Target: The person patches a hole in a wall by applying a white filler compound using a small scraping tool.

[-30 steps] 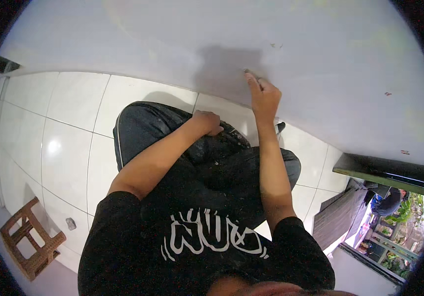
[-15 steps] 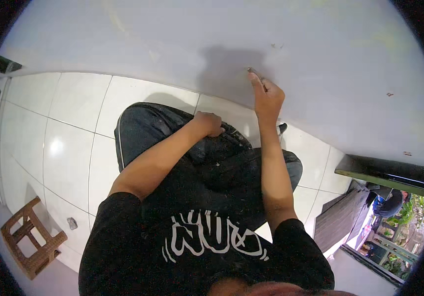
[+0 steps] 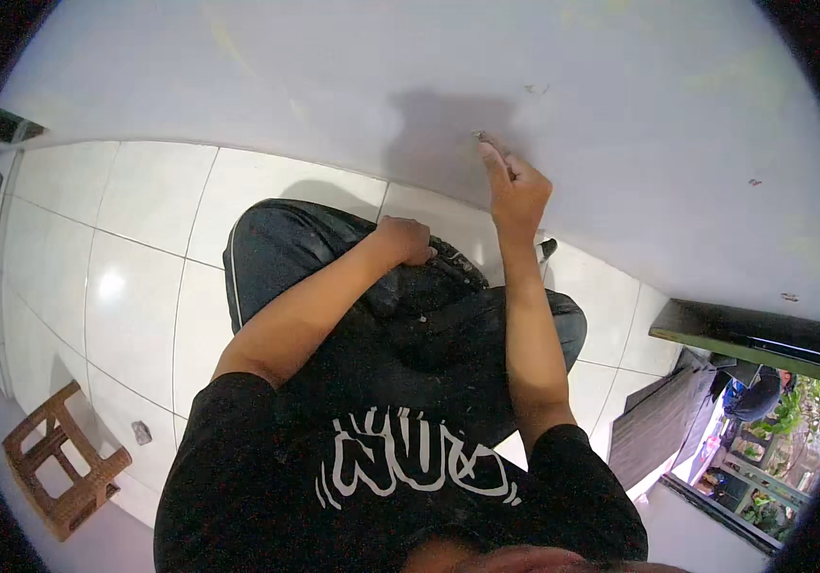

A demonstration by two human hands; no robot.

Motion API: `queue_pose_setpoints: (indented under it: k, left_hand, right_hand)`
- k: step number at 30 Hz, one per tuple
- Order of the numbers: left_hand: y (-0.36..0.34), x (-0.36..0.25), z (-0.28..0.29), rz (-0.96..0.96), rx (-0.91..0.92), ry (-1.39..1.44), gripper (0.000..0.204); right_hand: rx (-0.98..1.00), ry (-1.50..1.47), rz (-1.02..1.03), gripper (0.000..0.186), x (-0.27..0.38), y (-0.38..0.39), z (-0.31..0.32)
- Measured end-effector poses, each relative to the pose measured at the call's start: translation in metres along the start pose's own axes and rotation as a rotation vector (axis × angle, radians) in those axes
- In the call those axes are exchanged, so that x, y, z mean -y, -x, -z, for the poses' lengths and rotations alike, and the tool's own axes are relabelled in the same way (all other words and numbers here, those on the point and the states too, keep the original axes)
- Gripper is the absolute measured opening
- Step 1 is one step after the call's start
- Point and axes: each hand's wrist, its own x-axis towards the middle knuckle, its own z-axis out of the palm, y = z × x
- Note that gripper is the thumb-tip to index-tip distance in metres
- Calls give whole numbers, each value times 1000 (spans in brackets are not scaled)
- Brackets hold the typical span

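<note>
- Clock is on the whole view, 12 at top.
- We have the right hand (image 3: 520,191) between 1 and 2 o'clock, fingers bunched in a narrow pinch on a small slim tool (image 3: 480,137).
- Tool's tip pokes out toward 11 o'clock from that hand, right by the pale wall (image 3: 639,124). We can't tell whether it touches; most of the tool is hidden by the fingers.
- We see a soft dark shadow (image 3: 438,124) on the wall just to the tip's 10 o'clock.
- Left hand (image 3: 403,239) is near centre, toward 12, loosely curled over the lap. We can't tell if it grips anything.
- Under it: dark trousers (image 3: 281,253), dusty, legs folded, white stripe down the outer seam at 10 o'clock.
- Black T-shirt (image 3: 238,477) with white lettering fills 6 o'clock.
- Wall takes the whole 12 o'clock side; we count small reddish scuffs (image 3: 756,181) between 2 and 3.
- Glossy white floor tiles (image 3: 133,210) run along 9 to 10.
- At 8 o'clock we have a brown woven-look stool (image 3: 95,468), with a small greyish lump (image 3: 141,433) on the tiles just beside it.
- Dark green-edged ledge (image 3: 744,339) sits near 3; below it, toward 4, a grey-brown slatted panel (image 3: 653,411).
- Leafy plants (image 3: 787,415) show through the opening beyond.
</note>
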Motion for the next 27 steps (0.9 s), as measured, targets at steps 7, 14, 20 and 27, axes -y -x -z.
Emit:
queue_pose_setpoints:
  k: [7, 14, 20, 27]
  left_hand:
    - [-4, 5, -7, -10, -27, 16, 51]
    - [-8, 5, -8, -17, -4, -7, 50]
    - [-10, 7, -8, -3, 43, 22, 47]
    - [-10, 8, -12, -62, -43, 0, 47]
  right_hand:
    - [-30, 84, 133, 55, 15, 4, -3]
    - [-1, 73, 52, 60, 13, 2, 1]
    - [9, 108, 49, 58, 10, 2, -3]
    - [47, 220, 81, 59, -3, -3, -5]
